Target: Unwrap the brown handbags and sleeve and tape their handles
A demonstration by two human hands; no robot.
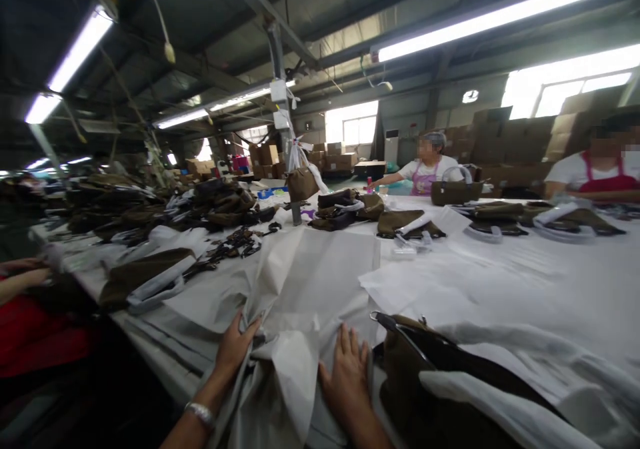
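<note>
Right hand [347, 372] on white paper [310, 282], brown bag [415, 369] just beside

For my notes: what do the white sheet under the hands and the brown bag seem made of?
The white sheet: thin matte paper or non-woven cloth; it creases softly. The brown bag: probably smooth leather or imitation, with a faint sheen and a metal ring.

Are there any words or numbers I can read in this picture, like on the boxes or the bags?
No words or numbers can be read here.
On the cardboard boxes at the back, any print is too small and blurred.
The white paper under the left hand and right hand is blank.
The brown bag beside the right hand shows no label.
</note>
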